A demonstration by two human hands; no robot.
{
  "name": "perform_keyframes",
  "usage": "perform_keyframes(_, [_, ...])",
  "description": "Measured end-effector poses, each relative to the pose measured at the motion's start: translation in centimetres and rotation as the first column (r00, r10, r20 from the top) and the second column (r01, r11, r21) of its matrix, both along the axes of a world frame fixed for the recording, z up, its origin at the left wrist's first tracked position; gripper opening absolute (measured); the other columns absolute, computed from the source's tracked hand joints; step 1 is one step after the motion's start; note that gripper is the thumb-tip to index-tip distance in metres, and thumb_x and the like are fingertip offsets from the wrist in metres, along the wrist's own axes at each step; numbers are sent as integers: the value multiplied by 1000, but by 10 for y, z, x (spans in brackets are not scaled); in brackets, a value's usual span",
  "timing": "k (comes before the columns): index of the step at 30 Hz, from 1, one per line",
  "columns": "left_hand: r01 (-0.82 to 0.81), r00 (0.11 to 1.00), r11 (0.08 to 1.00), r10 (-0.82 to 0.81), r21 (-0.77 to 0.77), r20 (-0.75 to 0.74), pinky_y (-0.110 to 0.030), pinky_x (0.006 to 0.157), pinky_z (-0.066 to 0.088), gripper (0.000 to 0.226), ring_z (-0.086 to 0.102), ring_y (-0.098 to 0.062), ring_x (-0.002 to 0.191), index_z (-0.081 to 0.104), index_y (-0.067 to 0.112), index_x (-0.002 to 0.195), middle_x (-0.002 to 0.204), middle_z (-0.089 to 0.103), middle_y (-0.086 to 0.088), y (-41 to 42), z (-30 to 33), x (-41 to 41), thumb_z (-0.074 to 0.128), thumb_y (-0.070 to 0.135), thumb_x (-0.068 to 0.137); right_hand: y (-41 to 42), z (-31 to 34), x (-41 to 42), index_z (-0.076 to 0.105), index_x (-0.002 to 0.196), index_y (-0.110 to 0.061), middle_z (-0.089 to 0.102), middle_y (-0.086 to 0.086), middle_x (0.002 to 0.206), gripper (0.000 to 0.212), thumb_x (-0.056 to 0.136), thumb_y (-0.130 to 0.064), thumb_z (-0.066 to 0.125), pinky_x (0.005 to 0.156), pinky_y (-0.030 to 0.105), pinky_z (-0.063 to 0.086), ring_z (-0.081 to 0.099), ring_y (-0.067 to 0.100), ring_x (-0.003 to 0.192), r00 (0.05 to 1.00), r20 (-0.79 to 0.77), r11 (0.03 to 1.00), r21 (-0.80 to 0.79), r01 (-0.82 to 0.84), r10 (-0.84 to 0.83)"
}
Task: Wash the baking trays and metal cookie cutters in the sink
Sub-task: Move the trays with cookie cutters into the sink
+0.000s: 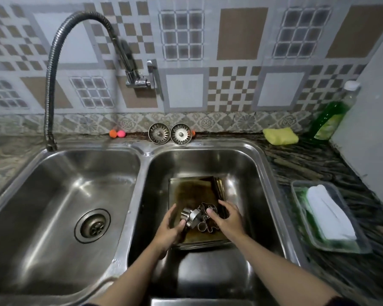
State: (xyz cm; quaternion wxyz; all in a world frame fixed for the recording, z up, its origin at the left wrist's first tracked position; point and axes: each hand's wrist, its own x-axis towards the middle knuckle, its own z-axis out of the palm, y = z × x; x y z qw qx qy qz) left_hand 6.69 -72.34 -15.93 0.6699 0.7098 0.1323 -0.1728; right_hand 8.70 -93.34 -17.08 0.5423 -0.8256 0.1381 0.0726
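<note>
While both forearms reach into the sink (261,164), left hand (169,228) and right hand (227,219) curl fingers round cookie cutters (197,217) above stacked baking trays (192,191).

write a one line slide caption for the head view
Both hands, left hand and right hand, gather metal cookie cutters over stained baking trays in the right sink basin.

A single wide-angle head camera looks forward and steeply down from close above a double sink (142,151). The far tiled wall (241,34) fills the upper frame; both forearms enter from the near edge.
</note>
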Motion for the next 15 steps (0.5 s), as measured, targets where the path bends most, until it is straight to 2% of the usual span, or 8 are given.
perform_keyframes(2, [1,1000,1000,-1,-17,-12,-37,107,38,64,42,-18,129,36,36,140,145,40,0,-1,-7,2,65,15,87,0,-6,3,57,129,-24,38,2,145,63,74,-48,76,107,30,32,37,18,135,1000,22,1000,-14,5,-5])
perform_keyframes(5, [15,1000,1000,-15,9,-11,-28,103,36,69,39,-13,128,31,31,144,145,38,2,-4,-15,9,66,16,86,-1,-12,8,54,133,-24,35,1,149,67,74,-50,75,110,32,30,33,18,138,1000,-6,999,-35,-1,1])
perform_keyframes(9, [69,997,996,-68,54,-35,-41,113,33,75,36,-18,135,27,32,146,150,35,-2,-6,-21,10,68,20,85,-1,-18,9,44,139,-27,35,0,152,84,67,-57,77,111,40,36,36,20,137,993,-114,1000,-22,-17,14])
perform_keyframes(12, [130,991,982,-125,134,-45,-42,114,32,80,31,-20,139,23,35,147,153,28,-1,-7,-20,9,70,24,83,-3,-16,7,37,144,-25,36,0,150,88,71,-55,76,107,38,39,38,23,135,982,-177,996,-58,-74,62])
perform_keyframes(15, [104,995,949,-97,299,-36,-42,114,30,79,30,-24,139,25,35,146,153,24,-7,-10,-14,10,71,29,82,-3,-10,8,40,140,-29,38,2,147,85,68,-58,75,107,39,39,37,22,134,985,-151,993,-70,-98,86])
